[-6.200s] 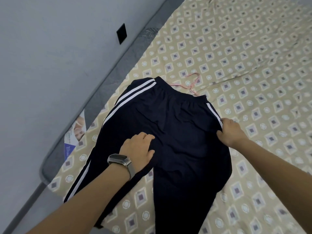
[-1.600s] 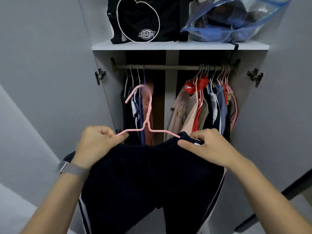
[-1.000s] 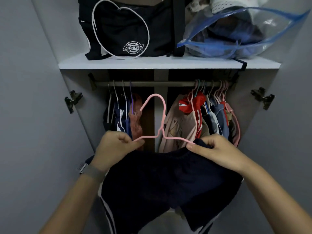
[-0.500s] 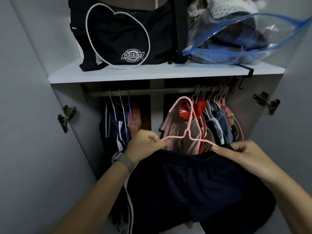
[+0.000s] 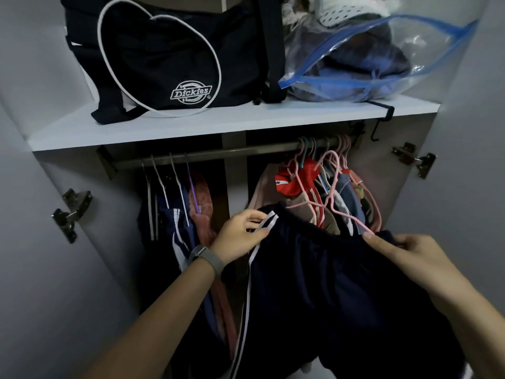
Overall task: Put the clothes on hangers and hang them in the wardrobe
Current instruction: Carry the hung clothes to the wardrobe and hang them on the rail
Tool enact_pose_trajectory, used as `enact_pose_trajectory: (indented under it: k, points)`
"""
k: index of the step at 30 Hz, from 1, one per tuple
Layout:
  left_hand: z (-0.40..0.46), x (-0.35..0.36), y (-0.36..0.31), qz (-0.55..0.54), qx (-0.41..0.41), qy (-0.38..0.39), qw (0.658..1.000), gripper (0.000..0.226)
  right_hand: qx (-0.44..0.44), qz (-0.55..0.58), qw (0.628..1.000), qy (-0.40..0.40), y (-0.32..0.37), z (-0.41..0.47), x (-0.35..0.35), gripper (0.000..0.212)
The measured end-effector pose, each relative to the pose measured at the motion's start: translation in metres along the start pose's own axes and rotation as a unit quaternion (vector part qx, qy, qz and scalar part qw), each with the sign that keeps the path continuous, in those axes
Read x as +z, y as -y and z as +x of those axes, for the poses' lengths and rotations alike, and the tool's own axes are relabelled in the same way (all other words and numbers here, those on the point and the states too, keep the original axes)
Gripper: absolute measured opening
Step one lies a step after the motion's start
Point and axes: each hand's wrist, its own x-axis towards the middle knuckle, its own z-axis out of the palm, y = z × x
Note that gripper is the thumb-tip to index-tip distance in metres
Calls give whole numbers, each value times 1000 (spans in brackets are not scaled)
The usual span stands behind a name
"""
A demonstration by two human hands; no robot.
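The dark navy trousers (image 5: pixel 328 283) hang on a pink hanger (image 5: pixel 332 198) just below the wardrobe rail (image 5: pixel 218 154), in front of the crowded clothes at the rail's right end. The left hand (image 5: pixel 240 236) pinches the white-striped waistband edge, fingers curled on the cloth. The right hand (image 5: pixel 404 253) pinches the other side of the waistband where the hanger's arm runs into the cloth, thumb and forefinger closed on it.

The step in hand looks to be getting the hook over the rail. To do it well, keep the waistband taut between both hands so the trousers do not slide off the hanger's arms, lift until the hook clears the rail's top, and aim for a gap. The bare stretch of rail left of the crowded group, towards the white hangers (image 5: pixel 164 184), seems the easier landing than wedging in among the pink hooks. Let the hanger settle before either hand releases.

Whether the hook already sits on the rail is hard to make out: it blends with the other pink hooks bunched below the rail's right end. The trousers' legs run out of view at the bottom, and the left end of the hanger is hidden behind the waistband.
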Motion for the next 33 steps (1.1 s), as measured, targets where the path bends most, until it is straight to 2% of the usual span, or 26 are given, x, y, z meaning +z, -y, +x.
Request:
enact_pose_trajectory:
  k: [9, 12, 18, 24, 29, 33]
  points:
    - [16, -15, 45, -6, -75, -31, 997, 19, 9, 77, 993, 84, 3, 50, 60, 15]
    - [17, -33, 63, -8, -118, -78, 990, 17, -6, 64, 991, 119, 9, 79, 85, 17]
    - [17, -64, 86, -6, -171, -179, 969, 26, -15, 69, 980, 187, 28, 127, 144, 23]
    - [8, -80, 101, -6, -201, -199, 959, 26, -15, 110, 973, 205, 34, 159, 197, 23]
    - [6, -86, 106, 1, -209, -207, 956, 16, -40, 116, 976, 182, 36, 171, 227, 26]
    - [6, -84, 103, -3, -207, -213, 955, 19, -51, 131, 977, 159, 40, 182, 246, 27]
